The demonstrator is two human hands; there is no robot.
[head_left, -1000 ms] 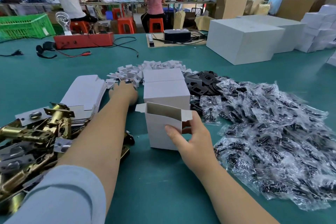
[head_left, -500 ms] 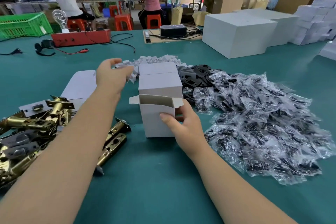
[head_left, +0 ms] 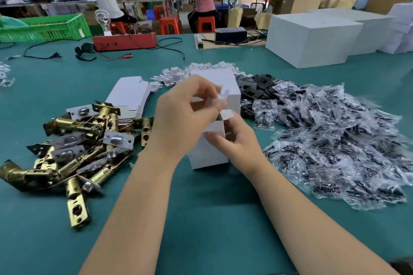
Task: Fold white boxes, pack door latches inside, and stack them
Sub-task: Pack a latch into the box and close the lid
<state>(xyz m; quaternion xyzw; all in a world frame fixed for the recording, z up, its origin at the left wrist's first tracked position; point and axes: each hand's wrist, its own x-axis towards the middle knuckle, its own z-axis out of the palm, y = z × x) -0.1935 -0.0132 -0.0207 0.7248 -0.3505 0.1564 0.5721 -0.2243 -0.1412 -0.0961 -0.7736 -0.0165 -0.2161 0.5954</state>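
Holding the open white box [head_left: 207, 152] mid-frame, the right hand [head_left: 237, 143] grips it while left fingers [head_left: 215, 103] pinch a small white piece [head_left: 223, 94] that might miss and bend the flap.

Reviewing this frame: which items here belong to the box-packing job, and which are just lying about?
Job:
open white box
flat box blanks
brass latches
small white card
left hand
right hand

Lying about:
red device
green crate
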